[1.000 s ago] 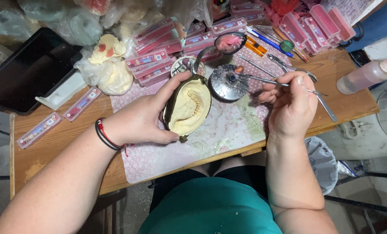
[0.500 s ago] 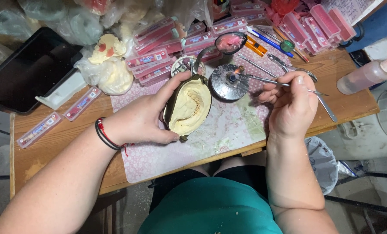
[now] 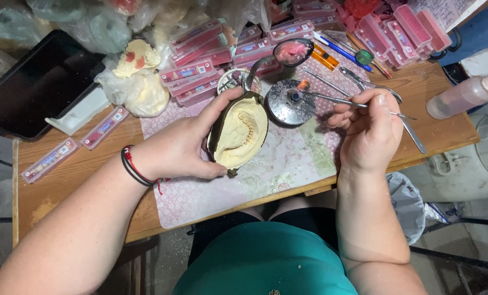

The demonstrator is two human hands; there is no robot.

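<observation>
Head view: one plaster cast (image 3: 243, 135) in curled left-hand fingers (image 3: 214, 112), one metal tool (image 3: 337, 100) pinched by right-hand fingers (image 3: 358, 104).

Cream plaster jaw cast (image 3: 243, 134) w/ teeth, tilted, above mat.

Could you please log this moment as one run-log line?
left hand: holds plaster dental cast | right hand: holds thin metal tool, tip at round metal burner

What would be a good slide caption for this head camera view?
Left hand holds a plaster dental cast while right hand points a thin metal tool at a round metal dish.
</observation>
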